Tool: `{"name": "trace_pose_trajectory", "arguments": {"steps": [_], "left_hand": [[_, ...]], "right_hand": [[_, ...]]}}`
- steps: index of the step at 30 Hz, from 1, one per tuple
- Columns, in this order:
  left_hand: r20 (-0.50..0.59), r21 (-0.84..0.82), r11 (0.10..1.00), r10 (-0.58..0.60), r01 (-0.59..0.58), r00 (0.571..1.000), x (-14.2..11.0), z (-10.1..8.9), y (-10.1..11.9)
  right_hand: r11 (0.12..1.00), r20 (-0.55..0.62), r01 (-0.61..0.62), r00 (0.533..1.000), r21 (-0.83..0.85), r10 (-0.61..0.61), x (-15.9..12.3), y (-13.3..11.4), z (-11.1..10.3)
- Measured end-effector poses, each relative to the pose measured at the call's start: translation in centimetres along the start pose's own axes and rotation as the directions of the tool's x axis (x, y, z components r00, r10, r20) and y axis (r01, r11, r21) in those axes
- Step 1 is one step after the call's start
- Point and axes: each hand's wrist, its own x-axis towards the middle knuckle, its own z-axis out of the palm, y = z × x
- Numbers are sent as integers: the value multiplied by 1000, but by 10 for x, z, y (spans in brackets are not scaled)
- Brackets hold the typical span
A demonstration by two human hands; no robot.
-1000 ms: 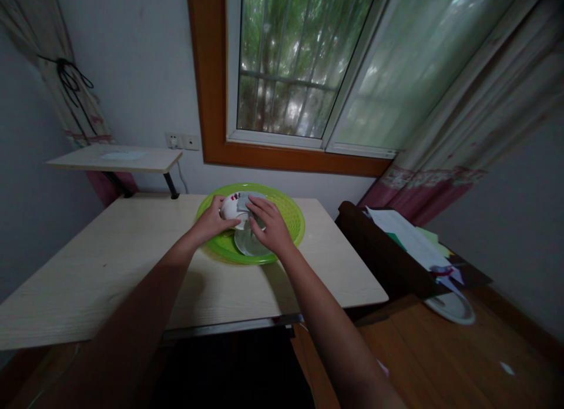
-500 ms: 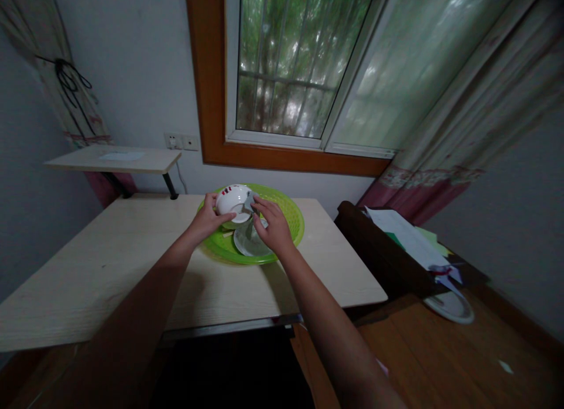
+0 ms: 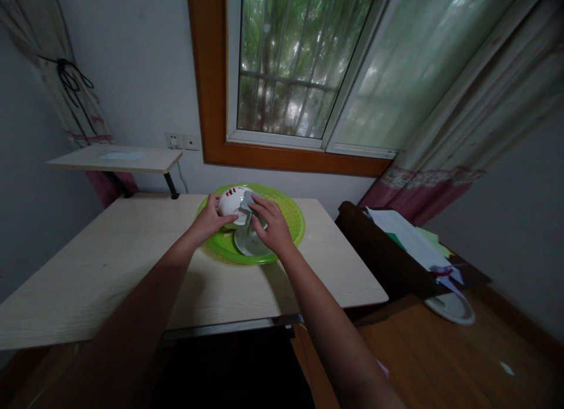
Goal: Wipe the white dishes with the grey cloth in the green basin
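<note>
My left hand grips a white bowl with red and black marks, thumb near its base. The bowl is tilted, its underside turned partly toward me, above a green plastic basket. In my right hand is a greyish cloth, pinched by the fingers and pressed against the bowl's right side. Below the hands, a clear or pale rounded dish lies in the basket. Part of that dish is hidden by my right hand.
The basket stands on a pale wooden table near the wall. A small raised shelf is at the back left, by a wall socket. To the right, papers lie on a dark brown surface.
The cloth has moved slightly left and up across the bowl with my right hand's fingers. The bowl has turned a little in my left hand and shifted slightly right.
</note>
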Motion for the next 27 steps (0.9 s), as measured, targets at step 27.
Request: {"name": "trace_pose_trajectory", "arguments": {"steps": [27], "left_hand": [[106, 163, 984, 58, -75, 993, -11, 2, 15]], "right_hand": [[996, 182, 83, 979, 23, -86, 2, -5, 3]]}}
